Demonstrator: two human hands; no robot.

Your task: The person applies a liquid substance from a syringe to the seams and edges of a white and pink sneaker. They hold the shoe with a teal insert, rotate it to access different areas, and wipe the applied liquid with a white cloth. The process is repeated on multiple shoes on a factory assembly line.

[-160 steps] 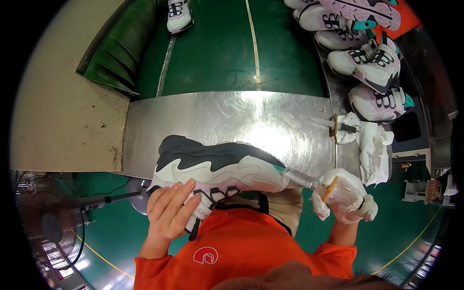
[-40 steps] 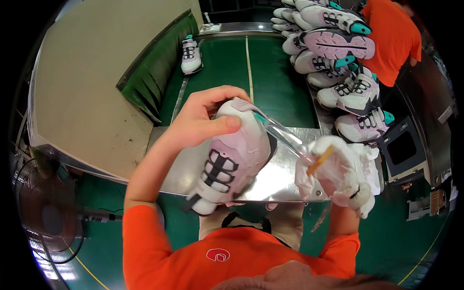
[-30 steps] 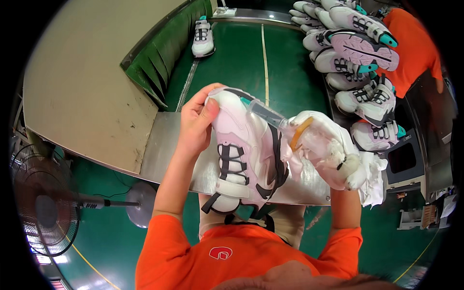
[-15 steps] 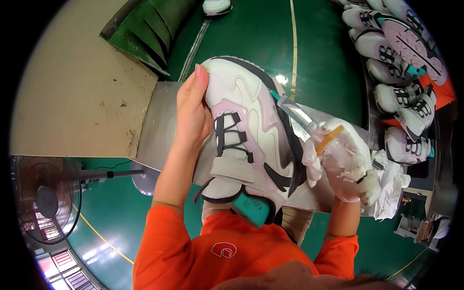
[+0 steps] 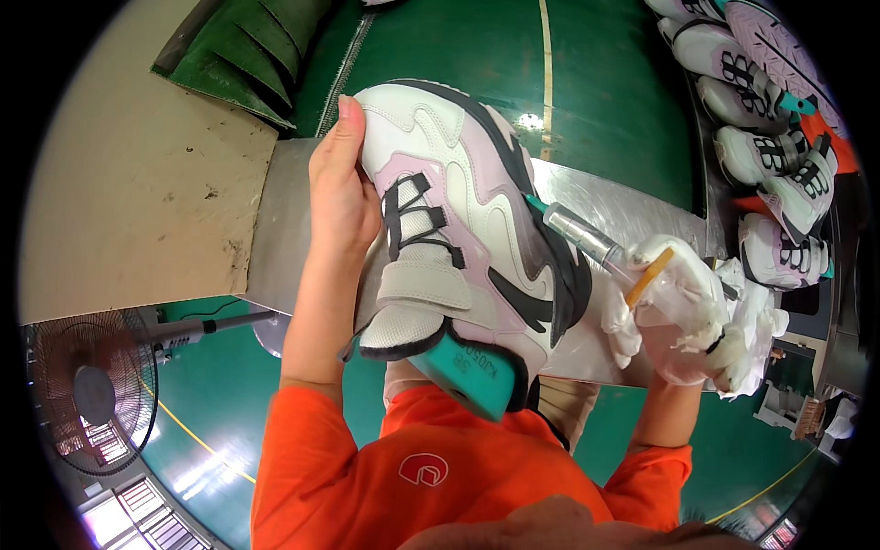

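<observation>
My left hand [image 5: 344, 188] grips a white and pale pink sneaker [image 5: 463, 229] with black trim and a teal shoe last sticking out of its opening, held up over a shiny metal table [image 5: 642, 220]. My right hand [image 5: 678, 307], in a white glove, holds a clear syringe-like applicator [image 5: 587, 240] with a teal tip. The tip touches the dark edge on the sneaker's right side. A thin orange stick [image 5: 649, 275] pokes out between the gloved fingers.
Several matching sneakers [image 5: 770, 147] lie in a row at the far right. A white rag [image 5: 756, 321] sits beside my right hand. A beige board [image 5: 137, 183] and folded green sheets [image 5: 247, 64] lie to the left. A fan [image 5: 87, 394] stands on the green floor at lower left.
The sneaker has been lifted off the table and turned so its upper faces me, and the applicator tip has come against its right edge.
</observation>
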